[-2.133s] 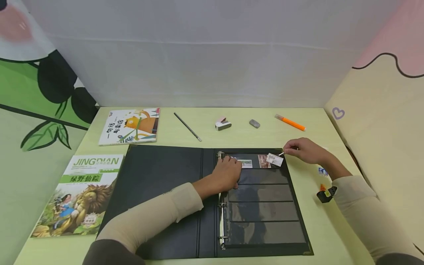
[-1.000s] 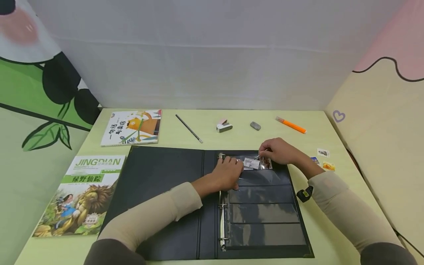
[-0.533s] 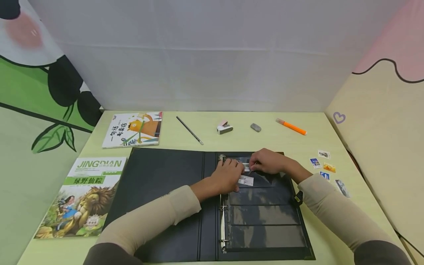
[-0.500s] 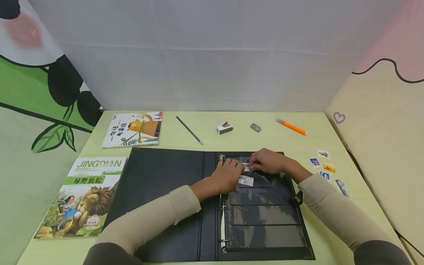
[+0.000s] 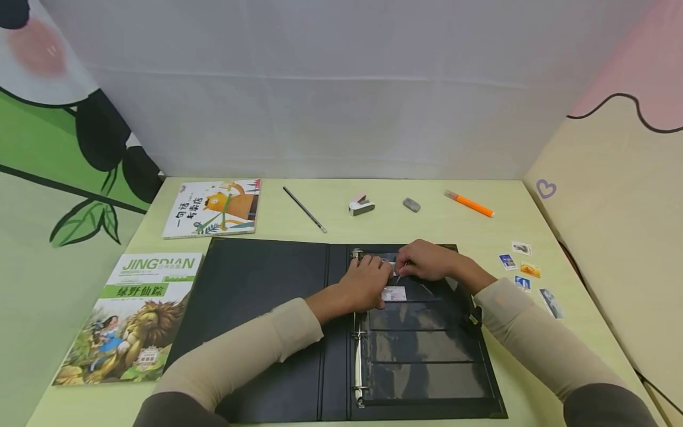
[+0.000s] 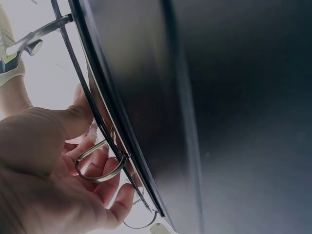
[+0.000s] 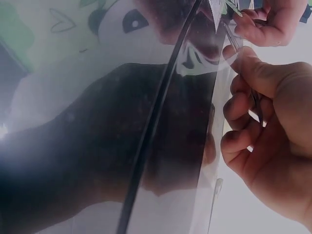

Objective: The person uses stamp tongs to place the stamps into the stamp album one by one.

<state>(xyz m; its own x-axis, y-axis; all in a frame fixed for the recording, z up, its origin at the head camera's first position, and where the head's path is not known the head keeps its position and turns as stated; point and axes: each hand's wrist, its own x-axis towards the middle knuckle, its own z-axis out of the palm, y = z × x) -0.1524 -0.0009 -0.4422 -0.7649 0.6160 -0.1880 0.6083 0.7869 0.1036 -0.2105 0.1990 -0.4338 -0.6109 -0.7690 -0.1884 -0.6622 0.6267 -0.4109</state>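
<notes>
A black ring binder (image 5: 267,326) lies open, with a page of clear pockets (image 5: 427,344) on its right side. My left hand (image 5: 366,281) rests on the page's upper left, beside the metal rings (image 6: 100,179), fingers loosely bent. My right hand (image 5: 429,261) pinches thin metal tweezers (image 7: 259,109), their tips at the top pocket near my left fingers. Just below the tips, a pale stamp (image 5: 395,293) lies over the second pocket strip, its left end at my left hand. Another stamp (image 5: 393,268) shows partly in the top row between my hands.
Several loose stamps, including a yellow one (image 5: 530,270), lie right of the binder. Behind it are a pencil (image 5: 305,209), a small stapler (image 5: 361,206), a grey eraser (image 5: 411,205) and an orange marker (image 5: 469,203). Two books, one with a lion cover (image 5: 128,320), lie left.
My right hand has carried the pale stamp left with the tweezers and let it go on the page. The tweezers are now at the top pocket. My left hand has stayed put.
</notes>
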